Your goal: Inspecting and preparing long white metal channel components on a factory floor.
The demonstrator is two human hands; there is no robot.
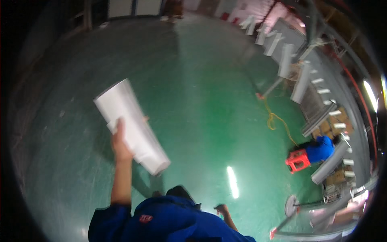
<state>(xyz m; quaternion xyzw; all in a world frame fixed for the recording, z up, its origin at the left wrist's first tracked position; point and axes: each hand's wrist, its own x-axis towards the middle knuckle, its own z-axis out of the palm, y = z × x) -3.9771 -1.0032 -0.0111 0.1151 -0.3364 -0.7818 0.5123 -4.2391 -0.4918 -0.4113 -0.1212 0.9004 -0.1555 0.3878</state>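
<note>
My left hand (121, 146) is closed on a long white casing-like piece (135, 127) held out in front of me. Its thumb lies over the near face, and a fingertip shows past the far edge. The piece is tilted, its upper end to the left and its lower end toward my body; blur hides its exact kind. Low down beside my body is my right hand (222, 209), its fingers curled. Something small and pale shows just under them, too small to name.
Green floor (201, 101) lies around me. At right, a person in blue (321, 149) is by a red plastic stool (298, 161), beside a line with several long white pieces (286, 60). A yellow cable (271, 121) runs over the floor. A round-based stand (291, 205) is near lower right.
</note>
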